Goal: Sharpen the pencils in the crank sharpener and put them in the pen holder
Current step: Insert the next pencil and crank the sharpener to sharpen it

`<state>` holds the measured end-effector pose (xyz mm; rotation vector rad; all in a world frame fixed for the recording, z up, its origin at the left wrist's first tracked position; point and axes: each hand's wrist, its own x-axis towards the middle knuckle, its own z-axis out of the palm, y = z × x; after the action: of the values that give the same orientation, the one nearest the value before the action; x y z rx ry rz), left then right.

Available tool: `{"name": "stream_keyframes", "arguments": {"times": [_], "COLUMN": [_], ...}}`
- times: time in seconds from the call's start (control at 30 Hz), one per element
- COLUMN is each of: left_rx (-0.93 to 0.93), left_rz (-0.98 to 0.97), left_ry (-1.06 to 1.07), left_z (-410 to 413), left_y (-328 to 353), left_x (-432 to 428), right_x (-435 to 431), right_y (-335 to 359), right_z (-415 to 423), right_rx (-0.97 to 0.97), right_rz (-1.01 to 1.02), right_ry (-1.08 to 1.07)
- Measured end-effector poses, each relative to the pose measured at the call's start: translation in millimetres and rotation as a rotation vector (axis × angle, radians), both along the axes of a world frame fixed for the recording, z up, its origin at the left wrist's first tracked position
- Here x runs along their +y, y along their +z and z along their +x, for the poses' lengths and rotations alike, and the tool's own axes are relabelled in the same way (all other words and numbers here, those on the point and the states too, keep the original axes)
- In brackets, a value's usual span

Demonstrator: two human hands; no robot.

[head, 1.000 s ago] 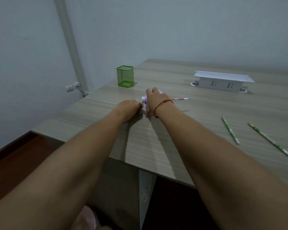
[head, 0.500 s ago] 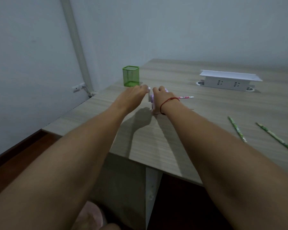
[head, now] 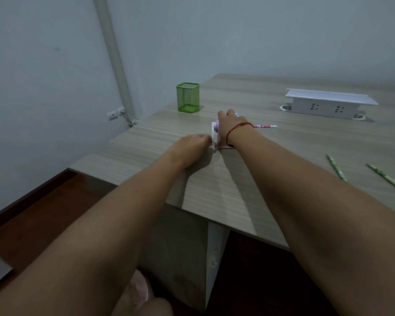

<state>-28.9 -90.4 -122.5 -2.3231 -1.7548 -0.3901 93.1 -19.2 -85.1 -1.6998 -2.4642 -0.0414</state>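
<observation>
The right hand (head: 227, 127) clamps the crank sharpener (head: 215, 131) while the left hand (head: 192, 145) pinches its crank (head: 213, 139). One pink pencil (head: 265, 126) juts from its right side. If that clamp slackens, cranking could skid the sharpener and snap the lead. Two green pencils (head: 336, 167) lie well to its right, and one green pen holder (head: 188, 97) stands beyond it to the left.

The place looks like an office or study room. A wood-grain desk (head: 249, 183) carries a white socket box (head: 328, 103) set between two round cable grommets (head: 286, 108), a fitting typical of work desks. A green mesh pen holder (head: 188, 97) and loose pencils (head: 335, 167) lie on it. The walls are plain and pale, with a white pipe (head: 114, 55) in the corner, a low wall outlet (head: 115, 113) and a red-brown floor (head: 43, 213).
</observation>
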Motion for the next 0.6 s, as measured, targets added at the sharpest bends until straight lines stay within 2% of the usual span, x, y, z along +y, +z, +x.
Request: {"name": "stream_keyframes", "arguments": {"times": [0.1,0.23,0.47,0.6], "left_rx": [-0.011,-0.034,-0.035,0.038], "left_rz": [-0.066,-0.143,-0.137,-0.180], "left_ry": [0.009,0.031,0.046,0.095], "left_z": [-0.3,-1.4,-3.3,-3.3], "left_y": [-0.9,1.9,-5.0,1.3], "left_x": [8.3,21.2,30.9,42.5], "right_x": [1.3,1.7,3.1,4.9], "right_y": [-0.1,-0.5,1.0,-0.8], "right_z": [1.0,0.7,3.7,3.1], "right_rx": [-0.061,-0.038,-0.057,-0.080], "right_rz": [-0.008,0.009,0.020,0.013], "right_ry": [0.006,0.010,0.029,0.025]}}
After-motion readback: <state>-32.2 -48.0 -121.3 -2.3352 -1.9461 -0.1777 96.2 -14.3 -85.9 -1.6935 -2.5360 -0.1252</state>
